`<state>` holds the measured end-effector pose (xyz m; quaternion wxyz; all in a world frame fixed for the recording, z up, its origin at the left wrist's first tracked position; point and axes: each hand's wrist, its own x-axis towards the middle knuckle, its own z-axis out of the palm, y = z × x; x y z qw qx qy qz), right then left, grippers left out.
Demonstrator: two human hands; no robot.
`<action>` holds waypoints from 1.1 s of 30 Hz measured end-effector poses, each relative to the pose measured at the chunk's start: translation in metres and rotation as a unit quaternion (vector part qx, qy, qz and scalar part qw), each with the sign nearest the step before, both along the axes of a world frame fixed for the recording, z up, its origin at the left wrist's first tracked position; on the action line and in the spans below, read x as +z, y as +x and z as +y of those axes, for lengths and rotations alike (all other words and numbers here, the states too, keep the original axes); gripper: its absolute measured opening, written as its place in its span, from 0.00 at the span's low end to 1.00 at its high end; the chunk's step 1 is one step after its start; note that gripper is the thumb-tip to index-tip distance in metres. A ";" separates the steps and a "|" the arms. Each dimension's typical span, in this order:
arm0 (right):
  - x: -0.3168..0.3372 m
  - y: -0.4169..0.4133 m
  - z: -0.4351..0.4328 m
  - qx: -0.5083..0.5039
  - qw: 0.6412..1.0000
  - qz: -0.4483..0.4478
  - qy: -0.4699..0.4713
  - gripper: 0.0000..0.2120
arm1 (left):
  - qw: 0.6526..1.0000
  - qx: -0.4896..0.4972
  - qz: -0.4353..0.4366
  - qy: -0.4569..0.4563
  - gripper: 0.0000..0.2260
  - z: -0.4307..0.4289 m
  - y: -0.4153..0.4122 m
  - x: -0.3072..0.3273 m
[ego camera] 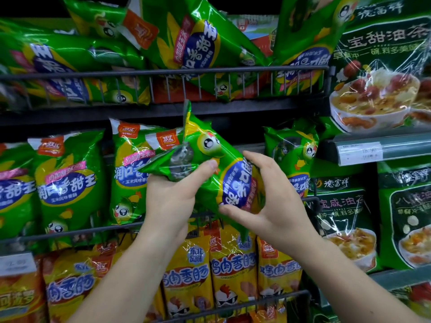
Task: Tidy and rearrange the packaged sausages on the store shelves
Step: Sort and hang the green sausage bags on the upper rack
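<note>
A green sausage pack [210,157] with a cartoon corn face hangs tilted in the air in front of the middle shelf. My left hand [172,194] grips its left end from below, thumb laid across the front. My right hand [263,194] holds its right end, thumb under the blue label and fingers curled over the top edge. More green packs [70,183] stand upright in the middle shelf's wire rack to the left. Another green pack [293,155] leans behind my right hand.
The top wire rack [163,73] holds several green packs lying askew. Yellow chicken sausage packs [231,266] fill the lower rack. Dark green cereal bags [382,66] and a price strip [363,151] occupy the shelves on the right.
</note>
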<state>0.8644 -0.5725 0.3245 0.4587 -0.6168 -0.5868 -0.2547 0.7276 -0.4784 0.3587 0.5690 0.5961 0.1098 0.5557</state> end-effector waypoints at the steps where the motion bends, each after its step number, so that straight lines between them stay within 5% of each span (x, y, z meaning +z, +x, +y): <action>1: -0.003 0.001 -0.001 -0.013 1.000 0.003 0.001 0.43 | 1.000 0.002 -0.009 -0.011 0.11 0.001 -0.001 0.000; 5: -0.019 0.002 -0.004 -0.049 0.998 0.037 0.033 0.42 | 0.997 -0.003 -0.053 -0.064 0.10 0.008 -0.007 -0.001; 9: -0.029 -0.008 -0.007 -0.015 0.976 0.194 0.094 0.42 | 0.990 -0.019 -0.090 -0.109 0.18 0.009 -0.009 -0.001; 13: -0.033 -0.024 -0.005 0.127 0.892 0.421 0.103 0.42 | 0.979 -0.042 -0.121 -0.157 0.21 0.006 -0.006 -0.002; 17: -0.029 -0.034 0.005 0.228 0.806 0.535 0.114 0.31 | 0.972 -0.065 -0.121 -0.190 0.26 0.000 -0.001 -0.006; 19: -0.023 -0.037 0.005 0.254 0.783 0.552 0.131 0.22 | 0.970 -0.076 -0.118 -0.200 0.24 -0.002 0.001 -0.010; 24: -0.016 -0.038 0.001 0.258 0.761 0.572 0.163 0.19 | 0.962 -0.124 -0.106 -0.219 0.25 -0.003 0.002 -0.013; 28: -0.010 -0.035 -0.002 0.270 0.747 0.573 0.201 0.18 | 0.964 -0.141 -0.033 -0.221 0.22 -0.002 0.000 -0.018; 33: 0.002 -0.028 -0.009 0.267 0.764 0.541 0.231 0.18 | 0.962 -0.174 0.087 -0.190 0.30 -0.008 -0.005 -0.031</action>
